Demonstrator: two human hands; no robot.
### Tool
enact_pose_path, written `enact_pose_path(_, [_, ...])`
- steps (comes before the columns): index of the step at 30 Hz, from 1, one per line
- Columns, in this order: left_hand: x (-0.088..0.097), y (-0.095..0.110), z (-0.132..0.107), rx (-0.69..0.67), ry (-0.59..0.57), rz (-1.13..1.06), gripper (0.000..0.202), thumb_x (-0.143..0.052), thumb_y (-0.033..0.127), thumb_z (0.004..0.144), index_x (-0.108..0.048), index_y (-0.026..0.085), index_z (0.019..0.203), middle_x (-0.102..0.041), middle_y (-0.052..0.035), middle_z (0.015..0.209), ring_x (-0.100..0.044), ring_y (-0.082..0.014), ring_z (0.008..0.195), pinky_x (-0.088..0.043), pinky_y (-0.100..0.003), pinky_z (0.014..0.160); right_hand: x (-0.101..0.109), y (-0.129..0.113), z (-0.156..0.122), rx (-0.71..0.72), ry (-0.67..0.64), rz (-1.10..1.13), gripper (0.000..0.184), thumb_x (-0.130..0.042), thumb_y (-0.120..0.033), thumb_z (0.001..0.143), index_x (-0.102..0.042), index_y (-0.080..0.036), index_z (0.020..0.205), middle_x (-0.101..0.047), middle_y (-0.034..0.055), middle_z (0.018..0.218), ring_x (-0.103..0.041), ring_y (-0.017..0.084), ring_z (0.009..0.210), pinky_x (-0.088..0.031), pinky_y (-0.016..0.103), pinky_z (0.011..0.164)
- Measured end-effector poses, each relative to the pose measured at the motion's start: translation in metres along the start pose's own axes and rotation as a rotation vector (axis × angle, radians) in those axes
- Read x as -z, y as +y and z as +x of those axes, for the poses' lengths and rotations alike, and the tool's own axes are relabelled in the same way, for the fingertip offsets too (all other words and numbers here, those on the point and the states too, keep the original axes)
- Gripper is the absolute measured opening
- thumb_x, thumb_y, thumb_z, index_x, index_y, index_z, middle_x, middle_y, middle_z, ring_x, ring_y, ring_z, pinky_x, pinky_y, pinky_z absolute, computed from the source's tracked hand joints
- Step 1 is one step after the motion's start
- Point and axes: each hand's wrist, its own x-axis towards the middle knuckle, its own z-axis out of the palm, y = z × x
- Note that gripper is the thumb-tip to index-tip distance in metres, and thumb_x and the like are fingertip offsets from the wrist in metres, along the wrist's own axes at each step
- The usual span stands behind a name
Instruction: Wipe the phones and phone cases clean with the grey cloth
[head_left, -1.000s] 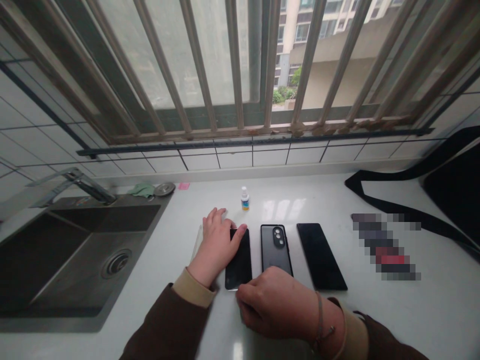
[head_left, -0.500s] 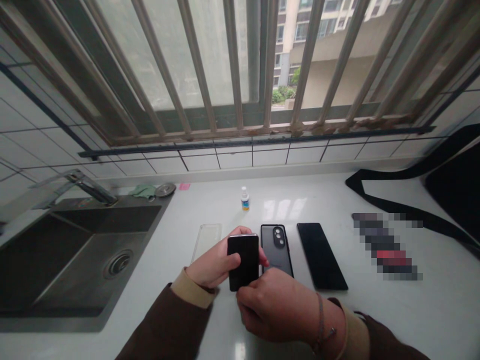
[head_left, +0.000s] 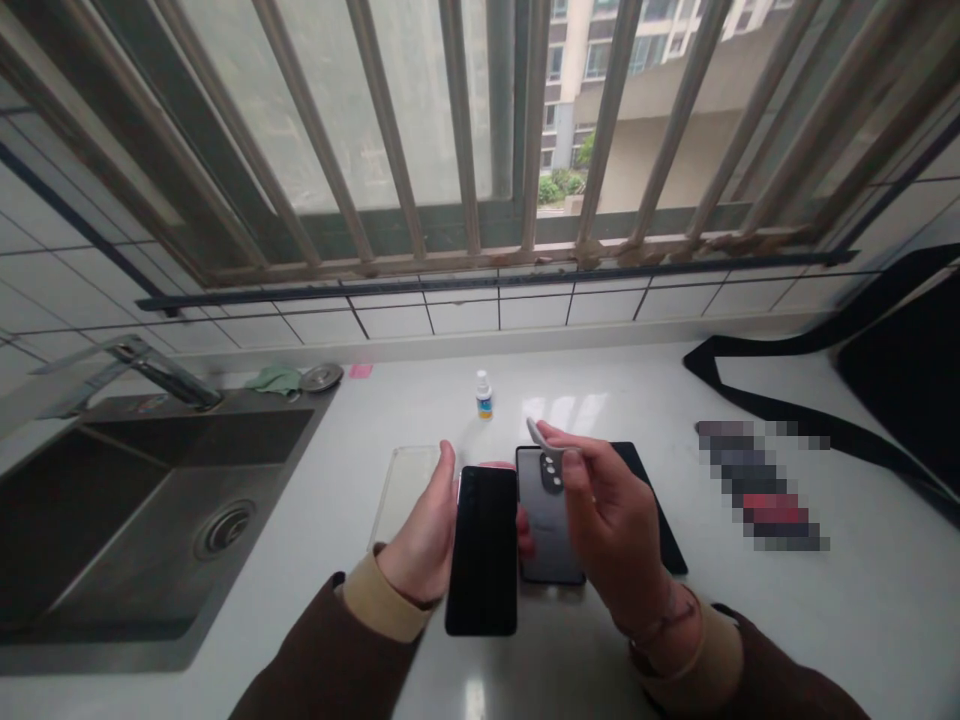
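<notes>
My left hand [head_left: 424, 545] is closed around a black smartphone [head_left: 482, 550], its dark glass facing up and the thumb raised off its left edge. To the right, my right hand [head_left: 619, 520] pinches a small, thin greyish-white piece [head_left: 543, 437], perhaps a cloth, between thumb and fingers. This piece is apart from the phone and above a black-rimmed phone case [head_left: 551, 545] with camera cutouts. Partly behind the right hand lies a larger black slab [head_left: 673, 545], like another phone. A clear phone case [head_left: 396, 490] rests left of my left hand.
A small white spray bottle [head_left: 484, 398] stands behind the hands. At left is a dark sink [head_left: 176, 655] with a faucet [head_left: 161, 370], a green cloth [head_left: 274, 380] and a metal drain cover [head_left: 322, 377]. A black strap [head_left: 757, 400] and a blurred-out item [head_left: 757, 485] lie right.
My right hand has moved from the phone's lower end up and to the right, and the greyish-white piece now shows in it. My left thumb has lifted off the glass.
</notes>
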Motion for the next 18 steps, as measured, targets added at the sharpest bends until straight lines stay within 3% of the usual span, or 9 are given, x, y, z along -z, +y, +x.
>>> enact_pose_path(4, [0.002, -0.015, 0.008, -0.008, -0.023, -0.031, 0.077, -0.034, 0.077, 0.105, -0.069, 0.016, 0.137, -0.08, -0.0147, 0.102, -0.078, -0.0304, 0.097, -0.056, -0.044, 0.1, -0.016, 0.009, -0.008, 0.375, -0.293, -0.162, 0.027, -0.05, -0.011, 0.11, -0.069, -0.017, 0.128, -0.077, 0.0144, 0.138, -0.073, 0.025, 0.131, -0.062, 0.044, 0.113])
enact_pose_path(8, [0.001, -0.017, 0.011, -0.065, 0.031, -0.055, 0.075, -0.035, 0.074, 0.107, -0.067, 0.015, 0.14, -0.081, -0.0157, 0.113, -0.077, -0.0302, 0.11, -0.053, -0.043, 0.108, -0.026, 0.016, -0.018, 0.508, -0.45, -0.26, 0.034, -0.046, -0.004, 0.108, -0.064, -0.009, 0.136, -0.069, 0.0196, 0.149, -0.06, 0.028, 0.148, -0.053, 0.049, 0.124])
enact_pose_path(14, [0.001, -0.012, 0.011, -0.149, 0.347, -0.051, 0.079, -0.038, 0.083, 0.102, -0.073, 0.015, 0.121, -0.08, -0.012, 0.089, -0.08, -0.0286, 0.089, -0.063, -0.04, 0.087, -0.025, 0.011, -0.02, 0.579, -0.618, -0.252, 0.033, -0.052, -0.007, 0.107, -0.064, -0.009, 0.137, -0.064, 0.0207, 0.155, -0.053, 0.029, 0.153, -0.048, 0.049, 0.128])
enact_pose_path(18, [0.008, -0.003, 0.007, -0.099, 0.418, 0.01, 0.091, -0.031, 0.094, 0.093, -0.074, 0.013, 0.094, -0.074, -0.0135, 0.07, -0.075, -0.0273, 0.067, -0.062, -0.037, 0.063, -0.024, 0.0, -0.021, 0.616, -0.698, -0.147, 0.029, -0.05, -0.009, 0.109, -0.065, -0.008, 0.134, -0.07, 0.0189, 0.148, -0.059, 0.025, 0.149, -0.048, 0.042, 0.128])
